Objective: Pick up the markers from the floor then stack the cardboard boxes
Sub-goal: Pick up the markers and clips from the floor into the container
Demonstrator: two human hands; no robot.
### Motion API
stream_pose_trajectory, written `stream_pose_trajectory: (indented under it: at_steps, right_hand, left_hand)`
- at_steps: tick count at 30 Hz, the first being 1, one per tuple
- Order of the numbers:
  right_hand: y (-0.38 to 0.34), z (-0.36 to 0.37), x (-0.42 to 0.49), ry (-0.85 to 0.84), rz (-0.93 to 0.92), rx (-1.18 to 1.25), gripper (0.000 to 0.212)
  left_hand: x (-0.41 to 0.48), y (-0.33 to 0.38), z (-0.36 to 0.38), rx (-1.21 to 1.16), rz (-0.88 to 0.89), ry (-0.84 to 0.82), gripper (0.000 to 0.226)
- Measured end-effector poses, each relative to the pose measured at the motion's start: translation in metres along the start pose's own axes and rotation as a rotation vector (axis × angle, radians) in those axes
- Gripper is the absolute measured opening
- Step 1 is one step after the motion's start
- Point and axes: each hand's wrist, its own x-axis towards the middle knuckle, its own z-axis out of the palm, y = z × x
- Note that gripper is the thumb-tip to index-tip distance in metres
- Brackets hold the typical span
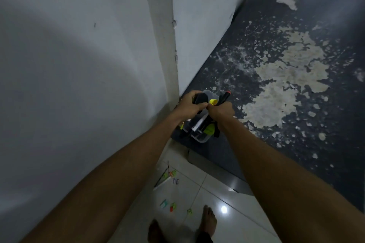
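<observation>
Head view, one entry. Left hand: fingers curled round a black rounded object, held at the rim of a clear plastic tub. Right hand, touching the left at its three o'clock: closed in a fist on a bundle of markers, among them one with a yellow cap and a black one with an orange-red end, standing up at twelve o'clock from the knuckles. Tub: holds more pens and yellow-green pieces and stands at the near corner of a dark surface with pale flaked patches, hard against a white wall at nine o'clock. At six o'clock, well below the hands: pale floor tiles, two bare feet, and small coloured bits, too small to say whether any are markers or only caps and clips. Progress, as a judgement: markers gathered and being lodged in the tub, so the first part looks nearly done, pending those floor bits. Stacking not begun; no cardboard boxes in view. Writing or brands: none legible.
</observation>
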Motion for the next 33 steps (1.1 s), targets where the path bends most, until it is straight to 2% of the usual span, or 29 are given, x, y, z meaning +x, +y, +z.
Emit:
stream_pose_trajectory:
  at_steps: [4,8,11,14,18,21,24,29,33]
  right_hand:
    - [-0.002,0.002,-0.008,-0.025,0.026,0.077,0.039]
    - [0.011,0.014,0.009,-0.030,-0.005,0.141,0.056]
    - [0.001,0.008,-0.008,0.014,0.009,0.126,0.048]
    - [0.001,0.007,-0.006,0.035,0.001,0.113,0.046]
    - [0.005,0.005,-0.005,0.063,0.002,0.075,0.045]
    - [0.005,0.005,-0.007,0.071,-0.012,0.046,0.035]
    - [0.003,0.005,-0.009,0.076,-0.017,0.042,0.029]
    - [0.009,0.006,-0.005,0.077,-0.078,-0.012,0.018]
    - [0.015,0.006,0.001,0.030,-0.139,-0.173,0.008]
  left_hand:
    - [0.000,0.001,0.002,0.003,-0.001,0.000,0.047]
    - [0.003,-0.007,0.001,-0.014,-0.043,0.005,0.050]
    - [0.000,-0.008,-0.001,-0.029,-0.091,-0.037,0.051]
    - [-0.004,-0.010,-0.004,0.015,-0.117,-0.056,0.064]
    - [-0.005,-0.013,-0.005,0.199,-0.040,-0.116,0.074]
    - [-0.002,-0.018,-0.002,0.348,0.035,-0.035,0.075]
    - [0.001,-0.020,0.000,0.291,0.078,0.038,0.072]
    - [-0.001,-0.014,-0.002,0.219,0.102,0.028,0.068]
    - [-0.005,-0.014,-0.001,0.193,0.126,0.068,0.061]
